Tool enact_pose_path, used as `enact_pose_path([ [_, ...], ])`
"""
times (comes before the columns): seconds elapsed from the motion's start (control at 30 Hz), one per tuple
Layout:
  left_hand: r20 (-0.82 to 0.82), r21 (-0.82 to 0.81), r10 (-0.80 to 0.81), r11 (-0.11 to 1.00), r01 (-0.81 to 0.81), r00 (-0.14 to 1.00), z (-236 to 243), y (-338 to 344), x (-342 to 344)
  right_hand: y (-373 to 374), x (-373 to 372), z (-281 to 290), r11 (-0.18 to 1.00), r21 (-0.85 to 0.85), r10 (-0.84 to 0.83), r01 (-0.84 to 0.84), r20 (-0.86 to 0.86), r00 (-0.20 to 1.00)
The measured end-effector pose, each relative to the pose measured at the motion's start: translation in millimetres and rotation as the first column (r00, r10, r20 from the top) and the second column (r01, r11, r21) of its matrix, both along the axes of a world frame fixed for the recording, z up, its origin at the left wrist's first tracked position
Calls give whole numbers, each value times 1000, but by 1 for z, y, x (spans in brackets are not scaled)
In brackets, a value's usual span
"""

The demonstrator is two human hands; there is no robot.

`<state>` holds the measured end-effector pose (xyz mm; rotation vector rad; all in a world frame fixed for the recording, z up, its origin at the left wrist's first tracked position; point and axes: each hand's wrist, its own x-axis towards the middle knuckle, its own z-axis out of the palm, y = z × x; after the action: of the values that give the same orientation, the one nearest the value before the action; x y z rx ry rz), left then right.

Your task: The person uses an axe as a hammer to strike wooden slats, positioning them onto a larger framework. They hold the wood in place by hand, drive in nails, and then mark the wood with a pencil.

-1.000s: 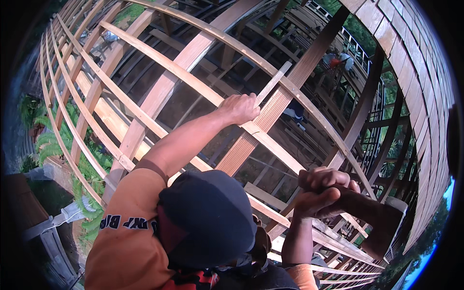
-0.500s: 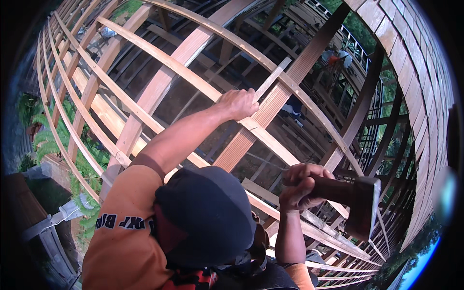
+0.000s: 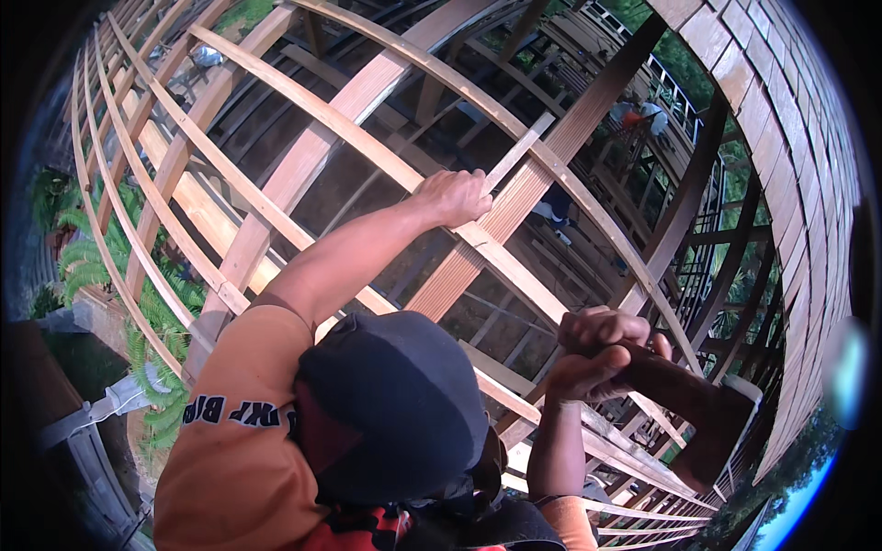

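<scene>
My left hand (image 3: 452,197) is closed around a short pale wooden stick (image 3: 519,147) where a long batten (image 3: 367,147) crosses a grooved reddish rafter (image 3: 510,211). The stick's upper end lies beside a curved batten. At lower right my right hand (image 3: 602,354) grips the handle of a hatchet (image 3: 696,436) with a broad dark head and a pale metal edge, held over the battens. A dark cap (image 3: 390,404) and an orange sleeve fill the lower middle and left, hiding the timbers beneath.
The open roof frame (image 3: 276,184) of crossing battens and rafters spreads across the view, with gaps down to lumber below. Wooden shingles (image 3: 781,147) cover the right side. Ferns (image 3: 161,404) and a metal structure show at lower left. A small red-and-white object (image 3: 643,119) is far below.
My left hand has shifted slightly up and left. The hatchet in my right hand swung up and left half a second ago and is now lower and farther right again.
</scene>
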<state>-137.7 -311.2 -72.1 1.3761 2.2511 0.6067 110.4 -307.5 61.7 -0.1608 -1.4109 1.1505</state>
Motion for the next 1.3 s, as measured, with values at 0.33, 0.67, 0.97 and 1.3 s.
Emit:
enact_pose_path([
  [0.33, -16, -10, 25, 1000, -25, 1000, -5, -8, -7, 14, -10, 55, 997, -77, 27, -12, 198, 980],
  [0.67, 9, -29, -22, 999, 22, 1000, 5, 5, 0, 3, 34, -107, 912, -398, 367, 94, 898, 241],
  [0.97, 8, -21, 5, 1000, -5, 1000, 3, -3, -1, 13, 2, 67, 999, 21, 53, -50, -175, 983],
  [1.3, 3, -42, 29, 999, -29, 1000, -1, -14, -9, 1, 4, 25, 910, -414, 253, -31, 492, 833],
])
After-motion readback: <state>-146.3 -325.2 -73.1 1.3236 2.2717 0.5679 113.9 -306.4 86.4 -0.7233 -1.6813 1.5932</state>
